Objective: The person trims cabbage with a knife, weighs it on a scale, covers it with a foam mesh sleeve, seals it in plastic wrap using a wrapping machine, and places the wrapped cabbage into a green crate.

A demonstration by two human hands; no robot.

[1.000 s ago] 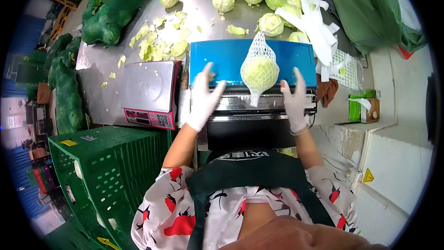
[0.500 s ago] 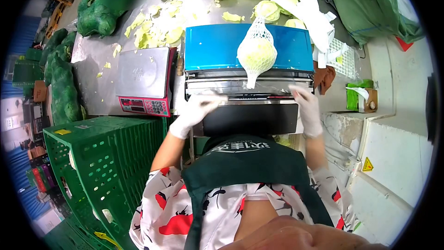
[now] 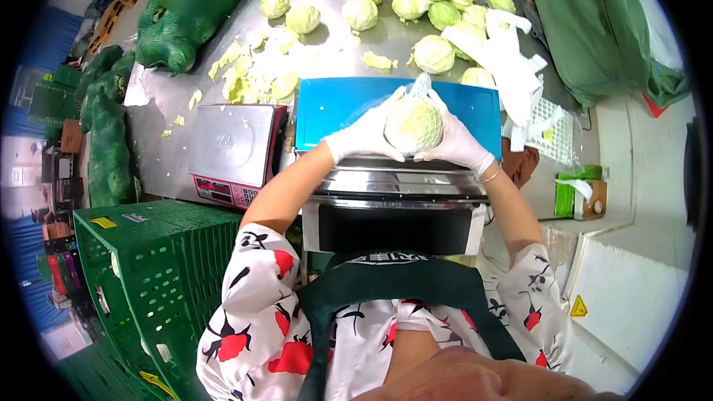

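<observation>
The left hand and right hand have moved from the front of the blue machine to the netted cabbage, located over the machine's top. Fingers are now clamped on its opposite sides. The cabbage is therefore under two-handed control; from where I stand, lift cannot be confirmed.

Produce-packing room: scale, cabbage pile

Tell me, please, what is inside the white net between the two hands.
Inside the white net, one pale green cabbage shows through the mesh. The left hand and right hand cover parts of its sides; its underside cannot be seen.
</observation>
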